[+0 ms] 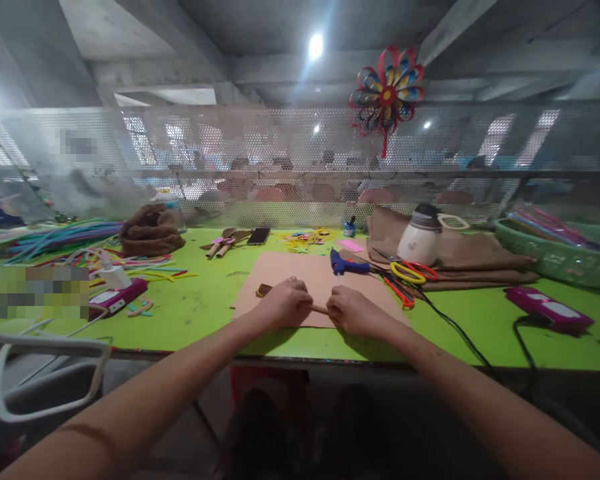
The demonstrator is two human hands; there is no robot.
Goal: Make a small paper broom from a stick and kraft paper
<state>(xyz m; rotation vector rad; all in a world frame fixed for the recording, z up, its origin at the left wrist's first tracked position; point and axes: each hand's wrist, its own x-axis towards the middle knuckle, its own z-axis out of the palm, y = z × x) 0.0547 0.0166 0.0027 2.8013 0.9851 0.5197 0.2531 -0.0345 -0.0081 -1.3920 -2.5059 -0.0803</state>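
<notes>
Fingers of our left hand (286, 303) and right hand (353, 310) are curled shut around one thin brown stick (319, 309), which lies level just over a sheet of cardboard (300, 273) near the front edge of the green table (200, 313). We judge that we are gripping the stick at both ends, perhaps to bend or roll it; the next move seems to call for even pressure from both fists. Beyond lie one blue glue gun (347, 265), one pair of yellow-handled scissors (407, 272), one phone (259, 235) and one white bottle (420, 237)
</notes>
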